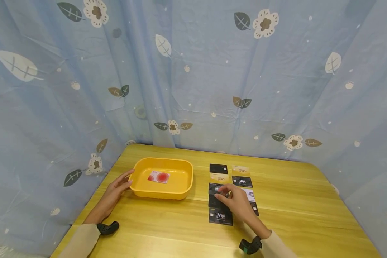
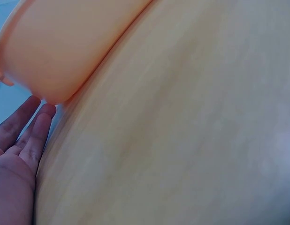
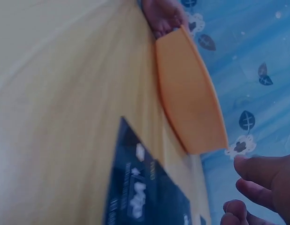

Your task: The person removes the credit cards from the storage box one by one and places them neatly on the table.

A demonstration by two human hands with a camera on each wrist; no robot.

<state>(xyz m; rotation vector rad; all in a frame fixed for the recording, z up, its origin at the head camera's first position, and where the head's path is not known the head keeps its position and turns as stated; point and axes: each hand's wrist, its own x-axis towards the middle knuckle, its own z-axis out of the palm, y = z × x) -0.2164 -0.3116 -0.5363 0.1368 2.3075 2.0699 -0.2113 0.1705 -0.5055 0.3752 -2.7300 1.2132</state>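
Note:
My left hand [image 1: 114, 193] rests at the left end of a yellow plastic tray [image 1: 162, 195], its fingers fairly straight against the tray wall in the left wrist view. A red and white card [image 1: 159, 176] lies flat inside the tray. My right hand [image 1: 240, 204] hovers over two columns of cards, thumb and fingers bent and apart, and no card shows between them. Beneath and beside it are a black card [image 1: 214, 201], another black card [image 1: 213, 187] and a black Vip card [image 1: 220, 216]. It partly hides a white card [image 1: 250, 195] and a black card [image 1: 254, 208].
Farther back lie a black card [image 1: 218, 168], a gold card [image 1: 219, 178], a second gold card [image 1: 240, 170] and another black Vip card [image 1: 242, 181]. The wooden table [image 1: 167, 229] meets a blue patterned curtain [image 1: 206, 89] along its back and sides.

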